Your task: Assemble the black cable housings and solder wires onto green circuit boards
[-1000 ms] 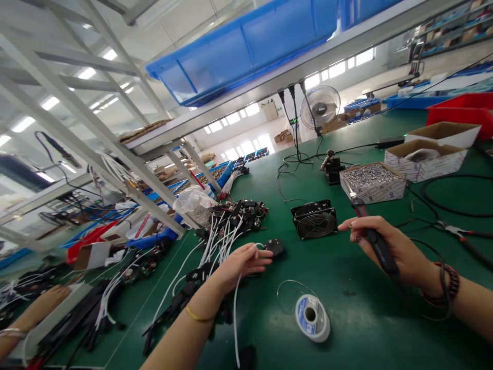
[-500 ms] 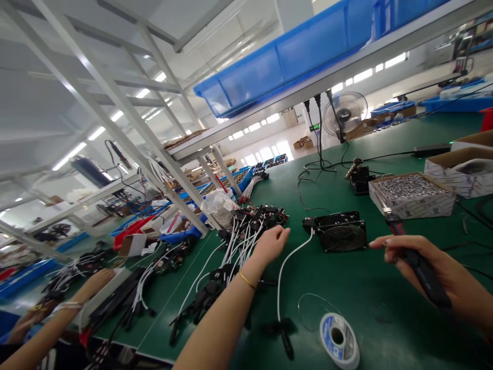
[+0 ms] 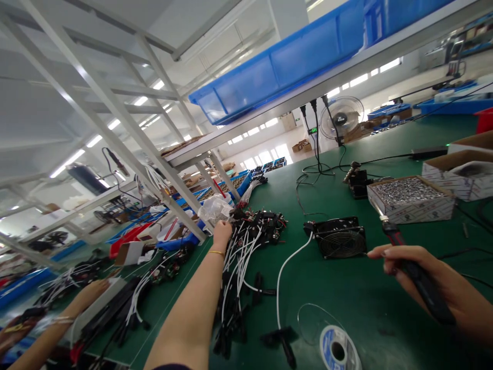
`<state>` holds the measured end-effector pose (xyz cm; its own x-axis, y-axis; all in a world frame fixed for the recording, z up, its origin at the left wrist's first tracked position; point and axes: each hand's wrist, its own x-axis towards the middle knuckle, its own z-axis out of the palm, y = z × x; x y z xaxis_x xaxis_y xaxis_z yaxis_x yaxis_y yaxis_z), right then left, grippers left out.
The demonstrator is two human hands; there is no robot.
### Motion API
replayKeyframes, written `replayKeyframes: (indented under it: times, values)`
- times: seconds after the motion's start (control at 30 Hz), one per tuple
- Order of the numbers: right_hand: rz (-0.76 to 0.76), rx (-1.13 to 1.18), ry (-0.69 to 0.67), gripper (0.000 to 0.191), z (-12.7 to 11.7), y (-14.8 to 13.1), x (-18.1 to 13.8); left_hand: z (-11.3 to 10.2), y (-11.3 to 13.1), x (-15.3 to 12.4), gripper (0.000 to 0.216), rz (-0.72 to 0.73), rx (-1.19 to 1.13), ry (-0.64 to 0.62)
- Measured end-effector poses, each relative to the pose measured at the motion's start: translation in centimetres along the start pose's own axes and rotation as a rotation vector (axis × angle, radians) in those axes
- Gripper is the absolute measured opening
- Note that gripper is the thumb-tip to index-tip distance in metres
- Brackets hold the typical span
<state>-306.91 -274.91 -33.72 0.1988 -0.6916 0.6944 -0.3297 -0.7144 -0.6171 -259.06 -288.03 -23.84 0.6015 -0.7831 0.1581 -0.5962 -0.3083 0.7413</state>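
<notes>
My left hand (image 3: 222,229) is stretched far out to the back of a heap of black connectors with white cables (image 3: 246,241). Its fingers are curled at the edge of a clear plastic bag (image 3: 213,208); what they grip is hidden. My right hand (image 3: 431,282) is closed round the dark handle of a soldering iron (image 3: 404,257), tip pointing up and away. Between the hands stands a small black fan (image 3: 341,237). Its white cable (image 3: 285,267) runs down to a black plug (image 3: 281,339).
A solder spool (image 3: 339,352) lies at the near edge of the green mat. A cardboard box of small metal parts (image 3: 410,198) stands right of the fan, more boxes behind it. Another person's hand (image 3: 84,295) works at lower left. Blue bins sit on the shelf overhead.
My left hand let go of the white cable and plug, then reached farther out over the heap to the plastic bag. My right hand kept the soldering iron almost still.
</notes>
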Motion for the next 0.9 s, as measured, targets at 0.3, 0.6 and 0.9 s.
replayKeyframes:
  times: [0.3,0.6,0.9]
  values:
    - [0.075,0.172,-0.073,0.033,0.1,-1.8,0.1,-5.7,2.6,-10.0,0.033,0.310,-0.486,-0.256]
    - [0.225,0.661,-0.442,0.064,4.0,-9.5,3.8,-6.4,1.8,-24.2,0.033,0.447,-0.455,-0.835]
    - [0.325,0.733,-0.415,0.071,6.6,-11.7,2.9,-5.7,3.1,-27.5,0.032,0.339,-0.563,-0.781]
